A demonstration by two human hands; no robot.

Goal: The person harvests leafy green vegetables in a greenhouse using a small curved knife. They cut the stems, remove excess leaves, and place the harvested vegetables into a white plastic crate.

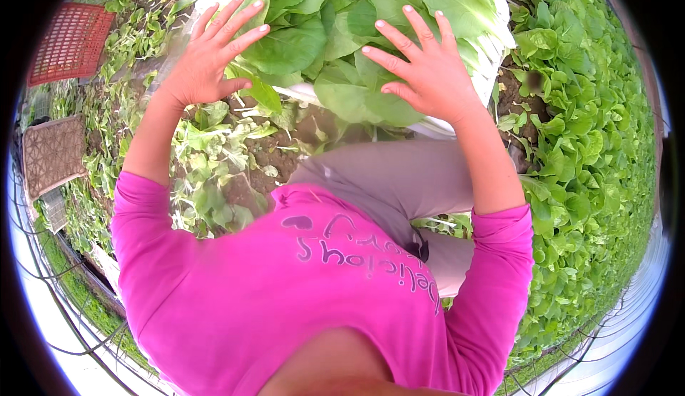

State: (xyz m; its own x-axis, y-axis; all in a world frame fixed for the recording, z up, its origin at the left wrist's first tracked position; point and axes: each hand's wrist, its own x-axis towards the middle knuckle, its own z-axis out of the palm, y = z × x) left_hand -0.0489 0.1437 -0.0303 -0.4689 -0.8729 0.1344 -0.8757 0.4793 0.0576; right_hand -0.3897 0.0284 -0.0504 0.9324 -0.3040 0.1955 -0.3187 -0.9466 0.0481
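Observation:
A big bundle of leafy greens with white stalks (335, 32) lies piled in front of me at the top of the view. My left hand (210, 57) presses flat on its left side with the fingers spread. Over on the bundle's right side rests my right hand (424, 68), fingers also spread on the leaves. Neither hand grips anything. Both arms wear pink sleeves pushed up to the elbow.
A dense bed of growing greens (585, 146) fills the right side. Bare soil with cut leaf scraps (228, 160) lies to the left. A red plastic crate (71, 43) and a brown crate (53, 153) stand at the far left.

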